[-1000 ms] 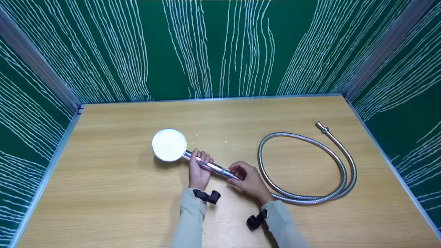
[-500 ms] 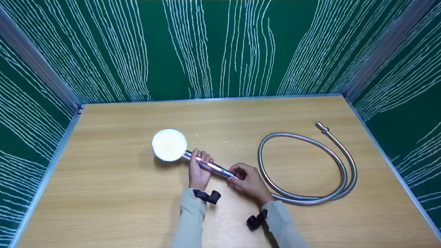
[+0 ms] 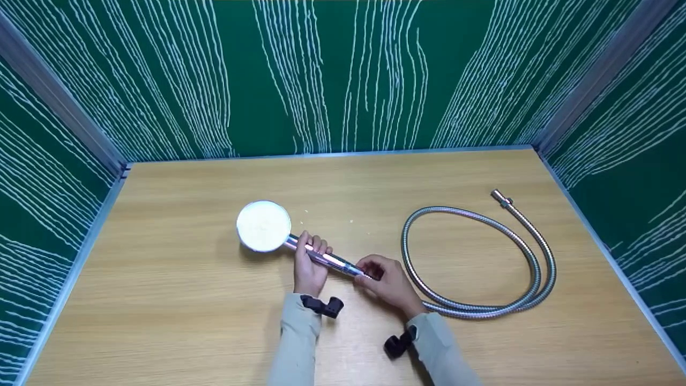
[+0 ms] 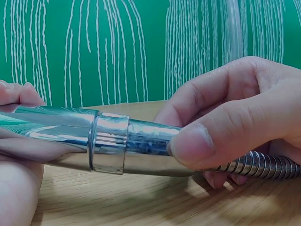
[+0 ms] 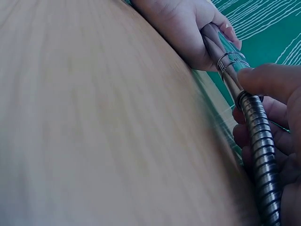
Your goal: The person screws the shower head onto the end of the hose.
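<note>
In the head view a handheld shower head lies slanted, its round white face (image 3: pixel 263 226) to the left and its chrome handle (image 3: pixel 335 261) toward the right. My left hand (image 3: pixel 311 268) grips the handle close below the face. At the handle's lower end, my right hand (image 3: pixel 391 284) pinches a smooth, tapered metal hose connector (image 4: pixel 148 146) between thumb and fingers. The connector sits in line with the handle, up against its ringed end. From under the right fingers runs the ribbed metal shower hose (image 5: pixel 263 150), passing below the palm.
The hose's loop (image 3: pixel 405 252) lies on the wooden table (image 3: pixel 161 300) to the right, its free end fitting (image 3: pixel 502 199) pointing to the back. Small white crumbs dot the tabletop behind the hands. Green panels (image 3: pixel 241 80) with white streaks enclose the back and sides.
The right hand's fingers have shifted slightly downward around the connector. My left hand and the shower head stay in the same place.
</note>
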{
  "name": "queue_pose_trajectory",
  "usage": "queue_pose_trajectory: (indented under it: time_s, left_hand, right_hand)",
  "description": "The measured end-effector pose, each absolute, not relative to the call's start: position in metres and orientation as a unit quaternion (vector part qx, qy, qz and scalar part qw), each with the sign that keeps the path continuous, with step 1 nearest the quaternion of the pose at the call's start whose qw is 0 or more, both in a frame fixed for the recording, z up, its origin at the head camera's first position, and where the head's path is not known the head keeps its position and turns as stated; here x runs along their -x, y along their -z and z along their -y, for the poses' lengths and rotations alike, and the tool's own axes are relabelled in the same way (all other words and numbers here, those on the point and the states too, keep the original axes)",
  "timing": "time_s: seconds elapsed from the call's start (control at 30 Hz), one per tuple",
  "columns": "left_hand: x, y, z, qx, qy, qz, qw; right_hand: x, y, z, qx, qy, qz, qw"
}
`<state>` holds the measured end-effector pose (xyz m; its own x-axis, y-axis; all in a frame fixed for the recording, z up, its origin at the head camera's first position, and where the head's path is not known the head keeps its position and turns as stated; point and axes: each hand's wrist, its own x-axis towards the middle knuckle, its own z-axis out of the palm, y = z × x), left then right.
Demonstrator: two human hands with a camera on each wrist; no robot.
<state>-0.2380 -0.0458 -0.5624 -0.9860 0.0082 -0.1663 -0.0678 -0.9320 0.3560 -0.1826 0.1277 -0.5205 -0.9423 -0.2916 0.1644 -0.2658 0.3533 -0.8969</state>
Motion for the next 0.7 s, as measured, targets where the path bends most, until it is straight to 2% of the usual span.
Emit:
queue_pose_trajectory:
  time_s: [0.7]
  left_hand:
    - [0.2378, 0.5616, 0.0458, 0.088, -0.980, -0.178, 0.016]
  right_hand:
    - [0.1824, 0.5199, -0.1280, 0.165, 0.538, -0.827, 0.017]
